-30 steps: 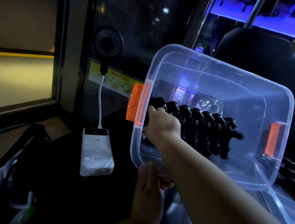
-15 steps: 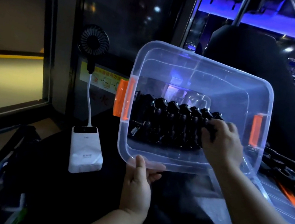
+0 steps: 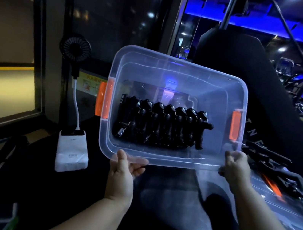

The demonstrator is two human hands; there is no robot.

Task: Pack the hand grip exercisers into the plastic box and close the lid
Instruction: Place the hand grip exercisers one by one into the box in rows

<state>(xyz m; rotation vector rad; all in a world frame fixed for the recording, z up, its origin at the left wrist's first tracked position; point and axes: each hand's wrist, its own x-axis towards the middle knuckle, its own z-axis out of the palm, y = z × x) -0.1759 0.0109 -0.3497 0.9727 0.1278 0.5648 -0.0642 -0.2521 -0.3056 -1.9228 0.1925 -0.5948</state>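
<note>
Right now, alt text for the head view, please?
Two hands hold a clear plastic box, tipped toward the camera, by its near rim: left hand at the left corner, right hand at the right. A row of black hand grip exercisers lies inside; its top is open.

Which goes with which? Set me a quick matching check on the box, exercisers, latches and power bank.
Things:
1. box
2. exercisers
3. latches
4. power bank

States:
a. orange, one at each end of the box
b. white, left of the box, with a fan plugged into it
c. clear, lid off, gripped at the near rim by the left hand and the right hand
d. black, in a row inside the box

Pairs: 1-c, 2-d, 3-a, 4-b
</note>
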